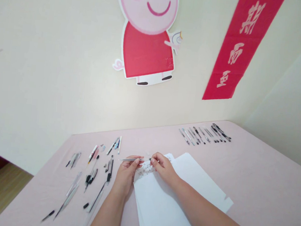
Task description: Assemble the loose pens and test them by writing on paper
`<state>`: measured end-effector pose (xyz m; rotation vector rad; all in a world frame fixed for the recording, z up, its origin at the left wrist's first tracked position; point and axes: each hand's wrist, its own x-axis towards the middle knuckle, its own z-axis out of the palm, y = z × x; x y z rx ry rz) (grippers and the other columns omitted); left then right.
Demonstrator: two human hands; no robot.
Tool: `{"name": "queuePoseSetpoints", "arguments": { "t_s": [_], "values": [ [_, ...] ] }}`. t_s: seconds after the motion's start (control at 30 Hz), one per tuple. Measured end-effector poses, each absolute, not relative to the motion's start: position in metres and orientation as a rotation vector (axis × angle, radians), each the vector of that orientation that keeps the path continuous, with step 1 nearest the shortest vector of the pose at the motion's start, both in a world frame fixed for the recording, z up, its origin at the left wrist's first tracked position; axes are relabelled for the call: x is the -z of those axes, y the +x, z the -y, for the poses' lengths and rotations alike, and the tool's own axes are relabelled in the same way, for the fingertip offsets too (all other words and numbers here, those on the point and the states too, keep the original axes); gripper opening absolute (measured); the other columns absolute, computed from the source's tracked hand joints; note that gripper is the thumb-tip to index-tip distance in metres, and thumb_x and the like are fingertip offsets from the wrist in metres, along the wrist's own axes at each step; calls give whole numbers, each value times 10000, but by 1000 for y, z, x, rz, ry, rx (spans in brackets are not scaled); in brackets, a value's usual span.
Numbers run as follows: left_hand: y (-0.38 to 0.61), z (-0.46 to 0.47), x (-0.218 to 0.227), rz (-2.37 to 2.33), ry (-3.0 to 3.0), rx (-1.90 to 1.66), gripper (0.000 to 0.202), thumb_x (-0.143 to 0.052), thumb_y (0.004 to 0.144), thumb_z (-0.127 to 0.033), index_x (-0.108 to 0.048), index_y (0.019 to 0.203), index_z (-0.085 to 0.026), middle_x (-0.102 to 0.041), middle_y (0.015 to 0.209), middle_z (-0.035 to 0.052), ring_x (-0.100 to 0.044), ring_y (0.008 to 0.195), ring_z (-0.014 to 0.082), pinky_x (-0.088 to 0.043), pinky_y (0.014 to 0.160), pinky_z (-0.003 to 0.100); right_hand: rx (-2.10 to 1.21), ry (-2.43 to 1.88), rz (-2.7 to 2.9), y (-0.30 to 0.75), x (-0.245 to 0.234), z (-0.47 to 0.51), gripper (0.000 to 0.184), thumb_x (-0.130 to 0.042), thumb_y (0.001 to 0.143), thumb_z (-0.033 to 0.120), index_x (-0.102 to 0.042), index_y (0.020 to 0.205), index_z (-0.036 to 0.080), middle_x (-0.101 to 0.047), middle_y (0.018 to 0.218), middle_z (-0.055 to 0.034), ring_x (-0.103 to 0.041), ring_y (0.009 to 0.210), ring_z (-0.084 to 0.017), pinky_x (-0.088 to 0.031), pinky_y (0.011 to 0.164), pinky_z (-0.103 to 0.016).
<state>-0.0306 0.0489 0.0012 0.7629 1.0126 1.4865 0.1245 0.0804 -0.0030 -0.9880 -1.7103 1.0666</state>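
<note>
Pen (pixel 128 159) sits above the counter (pixel 261 173), pinched by our left hand (pixel 127 169) and, at its end, our right hand (pixel 163 166); we're likely fitting or parting it, which calls for straight alignment.

Note three large pale characters (pixel 236 53), Chinese in form, stacked down the red banner (pixel 243 39); cannot read them with certainty. Find small dark marks (pixel 145 171) on the partly covered sheet (pixel 149 167), too small to read. Cannot make out lettering on the pens (pixel 110 171), owing to blur.
</note>
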Motion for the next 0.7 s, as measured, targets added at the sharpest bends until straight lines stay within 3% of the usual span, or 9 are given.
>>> {"name": "queuePoseSetpoints", "arguments": {
  "t_s": [0.33,0.7],
  "values": [
    [-33,-53,4,-1053,674,-1533,250,-725,603,-299,-642,776,-139,-677,787,39,-616,706,128,-462,644,227,-950,-1021,1742,122,4,-80,73,-500,773,237,-543,779,178,-543,702,-2,-483,637,-117,-369,561,-216],
    [-33,-52,2,-1080,651,-1546,269,-734,590,-308,-643,768,-129,-665,769,33,-611,696,123,-459,618,213,-948,-1042,1723,121,2,-79,81,-510,761,208,-565,810,175,-564,721,-11,-502,639,-117,-384,551,-216]
  ]
}}
